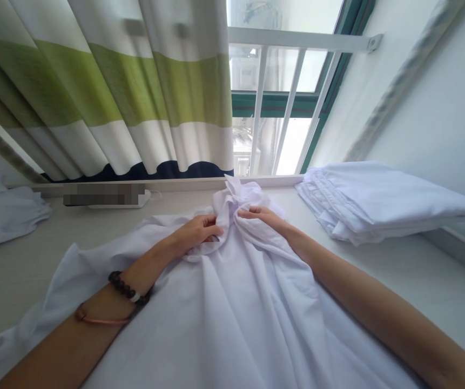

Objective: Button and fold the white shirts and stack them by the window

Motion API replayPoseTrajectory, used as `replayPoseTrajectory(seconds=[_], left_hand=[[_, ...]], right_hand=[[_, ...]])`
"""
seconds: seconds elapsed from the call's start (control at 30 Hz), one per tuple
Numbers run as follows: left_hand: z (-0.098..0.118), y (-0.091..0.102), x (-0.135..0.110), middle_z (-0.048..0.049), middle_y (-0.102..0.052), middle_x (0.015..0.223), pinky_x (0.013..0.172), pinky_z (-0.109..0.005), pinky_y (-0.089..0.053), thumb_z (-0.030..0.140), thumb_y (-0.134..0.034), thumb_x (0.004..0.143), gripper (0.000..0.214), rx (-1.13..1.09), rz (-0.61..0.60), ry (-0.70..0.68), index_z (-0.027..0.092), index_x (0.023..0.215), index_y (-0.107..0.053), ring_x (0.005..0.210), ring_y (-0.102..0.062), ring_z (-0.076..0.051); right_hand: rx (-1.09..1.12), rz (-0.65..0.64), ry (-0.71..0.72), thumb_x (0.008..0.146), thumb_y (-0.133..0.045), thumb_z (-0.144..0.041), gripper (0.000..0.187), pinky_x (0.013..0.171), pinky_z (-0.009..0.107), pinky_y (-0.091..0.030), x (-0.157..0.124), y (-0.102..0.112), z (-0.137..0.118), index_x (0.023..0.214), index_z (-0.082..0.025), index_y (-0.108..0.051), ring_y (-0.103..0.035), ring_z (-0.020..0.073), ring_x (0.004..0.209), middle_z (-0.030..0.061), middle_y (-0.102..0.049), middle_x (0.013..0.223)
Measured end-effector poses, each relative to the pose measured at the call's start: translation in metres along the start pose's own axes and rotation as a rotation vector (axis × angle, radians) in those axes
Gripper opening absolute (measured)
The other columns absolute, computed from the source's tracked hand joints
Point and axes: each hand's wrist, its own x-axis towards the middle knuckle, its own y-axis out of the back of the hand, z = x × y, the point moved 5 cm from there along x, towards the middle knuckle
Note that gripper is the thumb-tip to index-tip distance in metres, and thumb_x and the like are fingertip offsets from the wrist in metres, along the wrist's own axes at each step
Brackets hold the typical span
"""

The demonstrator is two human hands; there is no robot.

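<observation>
A large white cloth (232, 319) lies spread and wrinkled over the pale table (418, 270) in front of me. Its far end is bunched into a crumpled heap near the window sill. My left hand (197, 231) has its fingers curled into the bunched fabric on the left of that heap. My right hand (262, 216) pinches the fabric on the right side of it. Both forearms rest on the cloth. A dark bead bracelet (129, 289) and a thin cord sit on my left wrist.
A stack of folded white cloths (378, 200) lies at the right, by the wall. A crumpled pale cloth (5, 213) sits at the far left. A white power strip (119, 201) lies by the sill. Striped curtains (106, 92) hang before the barred window (281, 108).
</observation>
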Motion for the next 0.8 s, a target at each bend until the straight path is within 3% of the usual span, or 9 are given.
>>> replayPoseTrajectory(seconds=[0.13,0.23,0.37,0.47,0.57,0.67,0.8], left_hand=[[0.0,0.0,0.002,-0.0022,-0.066,0.077,0.054,-0.019,-0.042,0.028,-0.064,0.065,0.027,-0.199,-0.008,0.012,0.015,0.088,-0.068,0.065,-0.057,-0.012],[-0.002,0.0,0.004,-0.008,-0.068,0.084,0.057,-0.023,-0.045,0.031,-0.057,0.065,0.032,-0.299,-0.039,0.026,0.012,0.086,-0.07,0.072,-0.06,-0.017],[-0.002,0.001,0.004,-0.0073,-0.068,0.088,0.063,-0.024,-0.045,0.037,-0.061,0.072,0.03,-0.127,0.004,-0.017,0.013,0.089,-0.07,0.077,-0.06,-0.017],[0.002,-0.003,0.001,-0.0019,-0.065,0.074,0.061,-0.023,-0.043,0.041,-0.069,0.072,0.03,0.055,0.019,-0.067,0.016,0.088,-0.07,0.071,-0.058,-0.015],[0.004,-0.008,0.0,0.0009,-0.063,0.068,0.058,-0.022,-0.041,0.039,-0.072,0.069,0.026,0.1,0.001,-0.092,0.017,0.082,-0.069,0.065,-0.055,-0.014],[0.005,-0.009,0.0,0.0022,-0.061,0.065,0.055,-0.021,-0.039,0.039,-0.069,0.072,0.022,0.139,0.024,-0.12,0.017,0.073,-0.065,0.061,-0.053,-0.012],[0.003,-0.005,0.002,0.0024,-0.061,0.067,0.055,-0.02,-0.039,0.038,-0.065,0.074,0.022,0.122,0.118,-0.146,0.017,0.072,-0.058,0.061,-0.054,-0.011]], right_hand=[[-0.097,0.01,0.101,0.064,-0.076,-0.04,0.029,0.072,0.027,-0.043,0.003,0.0,-0.006,0.078,-0.017,-0.067,-0.059,0.0144,0.074,-0.0008,-0.066,0.076],[-0.177,-0.049,0.142,0.066,-0.073,-0.037,0.024,0.063,0.025,-0.039,0.002,-0.002,-0.008,0.071,-0.017,-0.061,-0.052,0.0112,0.064,-0.0042,-0.058,0.066],[-0.333,-0.119,0.159,0.068,-0.07,-0.036,0.023,0.054,0.023,-0.034,-0.004,-0.01,-0.008,0.072,-0.018,-0.057,-0.046,0.0101,0.057,-0.0055,-0.051,0.06],[-0.326,-0.203,0.192,0.067,-0.072,-0.036,0.025,0.061,0.025,-0.04,-0.009,-0.021,-0.008,0.078,-0.018,-0.059,-0.053,0.0127,0.065,-0.003,-0.058,0.068],[-0.232,-0.293,0.206,0.063,-0.076,-0.036,0.03,0.072,0.028,-0.044,-0.012,-0.027,-0.006,0.079,-0.019,-0.058,-0.059,0.0155,0.074,-0.0016,-0.063,0.077],[-0.249,-0.294,0.209,0.062,-0.077,-0.038,0.031,0.073,0.028,-0.044,-0.011,-0.026,-0.005,0.08,-0.019,-0.059,-0.06,0.0165,0.077,-0.0013,-0.064,0.078],[-0.344,-0.209,0.227,0.069,-0.069,-0.04,0.028,0.057,0.024,-0.038,-0.01,-0.022,-0.007,0.081,-0.017,-0.059,-0.051,0.0118,0.061,-0.0034,-0.057,0.066]])
